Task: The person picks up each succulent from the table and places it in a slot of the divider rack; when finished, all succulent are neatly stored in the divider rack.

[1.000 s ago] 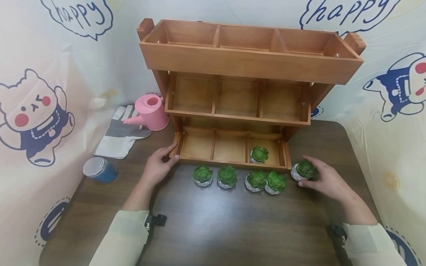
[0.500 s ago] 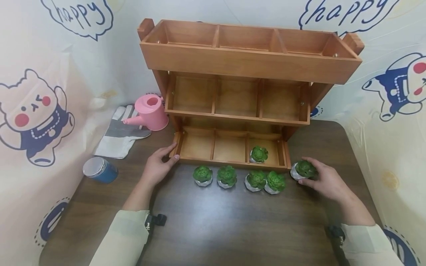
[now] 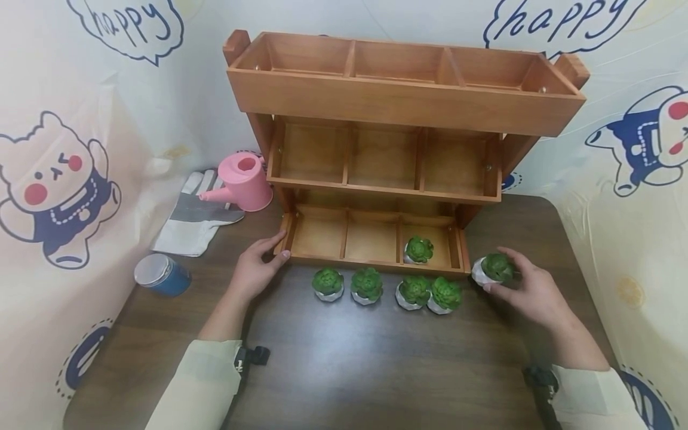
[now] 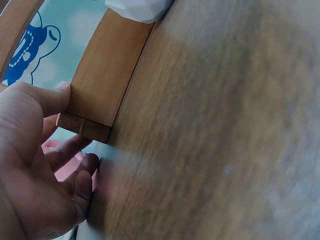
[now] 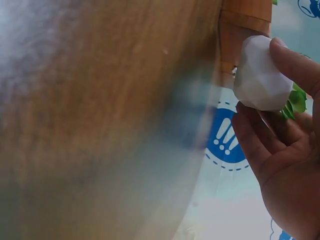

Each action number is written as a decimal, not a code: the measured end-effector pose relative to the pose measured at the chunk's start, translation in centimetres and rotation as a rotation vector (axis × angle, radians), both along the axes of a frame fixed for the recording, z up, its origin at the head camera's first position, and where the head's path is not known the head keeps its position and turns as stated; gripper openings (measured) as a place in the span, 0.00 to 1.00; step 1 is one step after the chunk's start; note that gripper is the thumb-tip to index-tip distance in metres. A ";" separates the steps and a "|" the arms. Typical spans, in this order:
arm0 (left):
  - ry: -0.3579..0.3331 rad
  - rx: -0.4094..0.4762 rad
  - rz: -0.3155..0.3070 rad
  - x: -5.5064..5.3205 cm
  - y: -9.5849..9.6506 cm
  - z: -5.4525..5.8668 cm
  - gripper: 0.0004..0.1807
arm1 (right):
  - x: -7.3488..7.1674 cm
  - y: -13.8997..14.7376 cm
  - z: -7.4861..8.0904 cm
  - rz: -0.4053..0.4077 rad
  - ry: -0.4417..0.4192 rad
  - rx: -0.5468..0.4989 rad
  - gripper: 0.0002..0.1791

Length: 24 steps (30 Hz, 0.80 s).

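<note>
My right hand [image 3: 537,294] pinches a small potted succulent [image 3: 494,269] between thumb and fingers, just right of the lowest tier's corner. Its white faceted pot [image 5: 262,75] is tilted, with the underside towards the right wrist camera. With thumb and fingers my left hand [image 3: 255,269] grips the left end of the lowest tier of a three-tier wooden planter shelf [image 3: 403,101]; the thumb lies on its front board [image 4: 107,70]. One succulent [image 3: 418,249] sits in the lowest tier's right compartment. Along the front stand several more, including a leftmost succulent [image 3: 328,283] and a rightmost one [image 3: 445,294].
Left of the shelf, a pink watering can [image 3: 246,182] stands by a grey-and-white glove [image 3: 188,230]. A blue jar [image 3: 163,276] with a silvery lid is nearer the table's left edge. Printed cloth [image 3: 634,251] surrounds the dark wooden table [image 3: 376,370].
The succulent in my right hand has shifted slightly right and back and turned, showing more of its white pot. My left hand stays on the shelf end.
</note>
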<state>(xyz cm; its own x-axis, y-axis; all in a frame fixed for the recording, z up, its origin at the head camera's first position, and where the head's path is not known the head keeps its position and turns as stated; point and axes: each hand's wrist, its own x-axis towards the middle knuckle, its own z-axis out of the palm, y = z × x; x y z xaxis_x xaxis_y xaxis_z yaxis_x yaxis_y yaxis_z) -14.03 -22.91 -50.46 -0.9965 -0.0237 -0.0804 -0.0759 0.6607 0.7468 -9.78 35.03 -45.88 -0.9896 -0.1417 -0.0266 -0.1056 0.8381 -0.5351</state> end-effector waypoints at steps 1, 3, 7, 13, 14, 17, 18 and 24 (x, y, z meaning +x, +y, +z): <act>-0.003 -0.001 0.001 0.0 0.0 0.0 0.32 | 0.0 0.0 0.2 0.000 0.007 -0.003 0.46; -0.009 -0.002 0.002 0.0 0.0 0.0 0.32 | 0.0 -0.1 0.5 0.003 0.023 -0.016 0.45; -0.021 -0.004 0.002 0.0 0.0 0.0 0.32 | -0.1 -0.2 0.9 0.008 0.072 -0.040 0.44; -0.013 -0.007 -0.003 0.0 0.0 0.0 0.32 | -0.3 -0.6 1.6 0.018 0.125 -0.051 0.43; -0.012 -0.008 -0.002 0.0 0.0 0.0 0.33 | -0.3 -0.7 1.8 0.017 0.123 -0.054 0.43; -0.017 -0.008 0.000 0.0 0.0 0.1 0.33 | -0.5 -1.1 2.4 0.013 0.106 -0.066 0.43; -0.020 -0.008 0.002 0.0 0.0 0.1 0.33 | -0.5 -1.3 2.5 0.008 0.099 -0.063 0.44; -0.037 -0.006 0.010 0.0 0.0 0.0 0.33 | -0.9 -2.5 3.0 0.012 0.121 -0.081 0.44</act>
<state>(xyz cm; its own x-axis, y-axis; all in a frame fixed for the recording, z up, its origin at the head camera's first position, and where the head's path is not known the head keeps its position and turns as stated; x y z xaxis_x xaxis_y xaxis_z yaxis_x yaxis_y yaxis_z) -14.05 -22.95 -50.43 -0.9925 -0.0345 -0.1169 -0.1101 0.6645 0.7391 -10.65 32.50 -42.91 -0.9830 -0.1508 0.1048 -0.1835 0.7909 -0.5837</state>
